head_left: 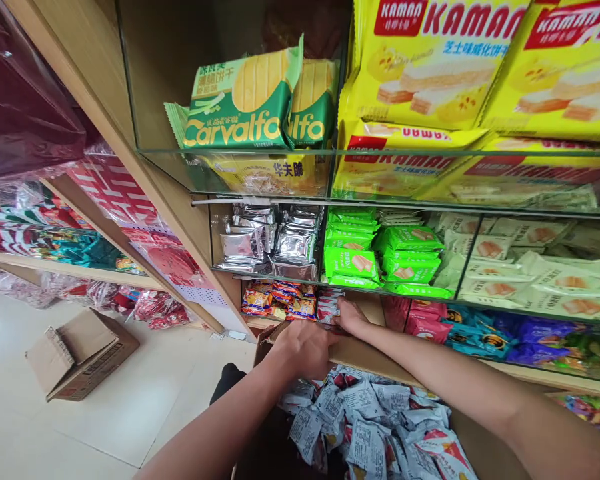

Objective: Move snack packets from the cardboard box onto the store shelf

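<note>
The work looks partway along: a small cluster of silver-white sachets (pixel 327 308) sits in the low shelf compartment, beside glossy orange-and-blue wrapped sweets (pixel 257 300), while many more white-and-red printed sachets (pixel 367 440) lie loose in the open brown cardboard carton (pixel 375 363) below. Most of that loose heap appears yet to be dealt with.

The right hand (pixel 351 316) reaches in at the cluster, its fingertips close against it; whether it grips one cannot be told. The left hand (pixel 307 348) lies bent over the carton's edge, fingers hidden, so its hold is unclear. The two hands are near each other but apart.

The sachets are pillow-shaped, crinkled and softly shiny; the carton is matt and stiff. Above, flat mirror-like silver foil packets (pixel 243 245) stand beside smooth, bright green rectangular packs (pixel 353 267).
</note>
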Tool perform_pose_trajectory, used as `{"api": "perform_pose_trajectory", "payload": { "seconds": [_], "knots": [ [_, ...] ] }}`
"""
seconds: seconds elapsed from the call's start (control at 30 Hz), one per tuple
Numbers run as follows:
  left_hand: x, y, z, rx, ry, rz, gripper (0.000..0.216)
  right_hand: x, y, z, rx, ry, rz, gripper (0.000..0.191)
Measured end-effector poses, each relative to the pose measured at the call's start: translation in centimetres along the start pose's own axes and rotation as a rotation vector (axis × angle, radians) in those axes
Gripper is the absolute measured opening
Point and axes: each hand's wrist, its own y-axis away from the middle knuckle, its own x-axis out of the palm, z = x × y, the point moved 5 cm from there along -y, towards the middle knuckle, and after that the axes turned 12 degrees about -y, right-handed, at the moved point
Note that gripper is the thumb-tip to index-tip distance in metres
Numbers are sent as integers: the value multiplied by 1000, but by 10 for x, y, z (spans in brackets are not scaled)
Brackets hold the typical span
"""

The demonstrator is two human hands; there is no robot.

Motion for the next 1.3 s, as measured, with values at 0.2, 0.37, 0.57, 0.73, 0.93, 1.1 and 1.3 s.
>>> {"api": "perform_pose_trajectory", "payload": {
  "seconds": [0.2,0.37,0.57,0.73,0.93,1.1,1.3],
  "knots": [
    [1,-2,4,-9,11,-27,33,-30,9,11,-73,28,114,32],
    [0,0,3,-5,-1,-36,36,-76,84,27,-183,39,49,24],
    [1,3,0,-4,-34,-57,39,-34,236,31,-656,-248,-369,19],
    [4,4,-2,-3,-56,-60,42,88,235,-20,-164,-183,-124,55],
    [3,11,-7,-36,-48,-63,40,111,225,-31,-126,-229,-167,52],
    [-8,19,-6,9,3,-187,52,84,238,-35,-54,-703,-310,43],
    [2,70,-59,143,465,-568,44,86,259,-69,255,-1273,-492,43]
  ]
}}
